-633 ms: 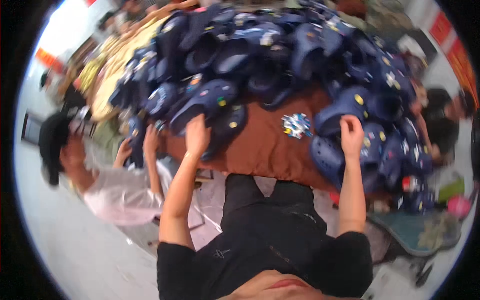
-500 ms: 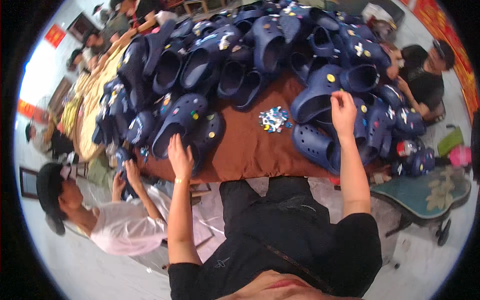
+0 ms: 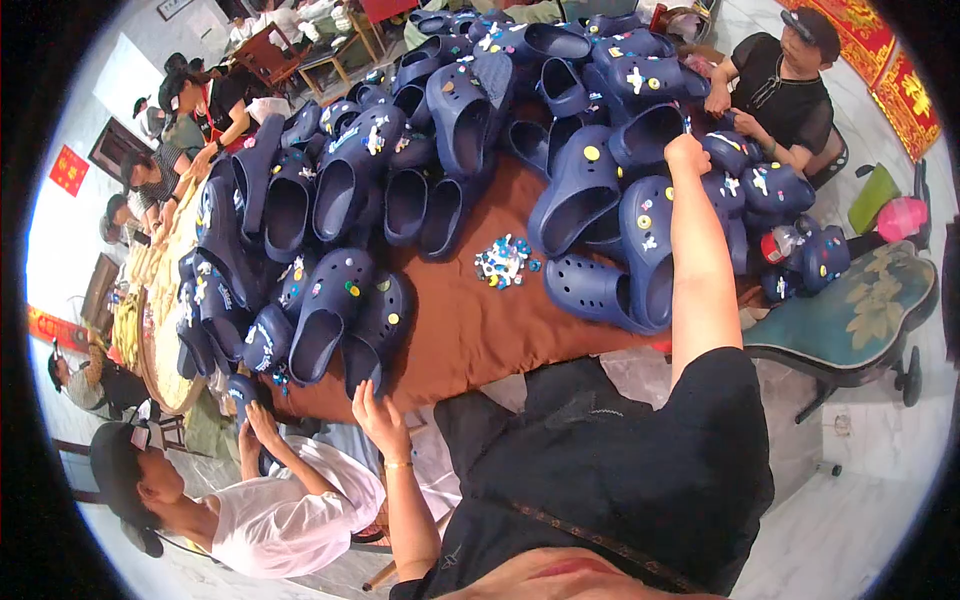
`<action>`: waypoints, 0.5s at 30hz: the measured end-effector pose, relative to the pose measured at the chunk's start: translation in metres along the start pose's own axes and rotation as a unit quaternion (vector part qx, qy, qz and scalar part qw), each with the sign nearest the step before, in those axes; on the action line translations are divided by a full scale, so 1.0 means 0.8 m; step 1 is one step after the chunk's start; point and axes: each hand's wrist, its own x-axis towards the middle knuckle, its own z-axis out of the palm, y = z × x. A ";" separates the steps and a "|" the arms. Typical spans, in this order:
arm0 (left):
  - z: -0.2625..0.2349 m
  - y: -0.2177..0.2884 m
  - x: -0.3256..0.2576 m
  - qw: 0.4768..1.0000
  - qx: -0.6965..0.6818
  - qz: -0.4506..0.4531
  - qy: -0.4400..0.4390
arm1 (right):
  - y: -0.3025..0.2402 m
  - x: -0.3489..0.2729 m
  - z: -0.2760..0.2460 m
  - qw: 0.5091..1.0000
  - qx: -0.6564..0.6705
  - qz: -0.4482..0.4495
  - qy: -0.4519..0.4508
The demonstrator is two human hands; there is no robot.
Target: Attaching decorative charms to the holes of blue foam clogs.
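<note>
We saw the right hand (image 3: 688,154) at upper right of the frame, fingers curled onto a navy clog (image 3: 655,128) in the pile. The left hand (image 3: 378,415), lower centre, had fingers loosely spread, touching another clog (image 3: 372,335) at the brown table (image 3: 480,330) edge.

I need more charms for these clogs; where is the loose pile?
The pile of small charms lies mid-table on the brown cloth, just left of the clogs below the right hand.

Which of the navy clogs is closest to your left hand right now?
The clog at the cloth's near edge, toe pointing away, just above the left hand; the others lie farther up.
</note>
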 end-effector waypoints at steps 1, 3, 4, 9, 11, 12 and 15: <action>-0.002 0.003 -0.004 1.000 0.002 -0.007 -0.007 | 0.001 0.003 0.002 1.000 0.008 0.014 0.001; -0.001 0.007 -0.006 1.000 -0.006 -0.010 -0.014 | 0.003 0.014 0.001 0.999 0.043 0.025 0.008; -0.002 0.007 -0.011 0.999 -0.009 -0.018 -0.025 | 0.001 0.008 -0.001 0.997 0.074 0.034 0.010; -0.003 0.015 -0.013 1.000 -0.004 -0.002 -0.025 | 0.005 -0.008 0.001 0.999 0.008 0.028 0.018; 0.001 0.016 -0.013 1.000 -0.011 -0.005 -0.022 | 0.012 0.009 0.012 0.998 0.044 0.041 0.008; 0.006 0.012 -0.014 0.999 -0.024 -0.005 -0.032 | 0.014 0.019 0.014 0.998 0.048 0.040 0.010; 0.004 0.020 -0.016 0.998 -0.036 -0.013 -0.053 | 0.011 0.006 0.017 0.990 0.113 0.052 0.061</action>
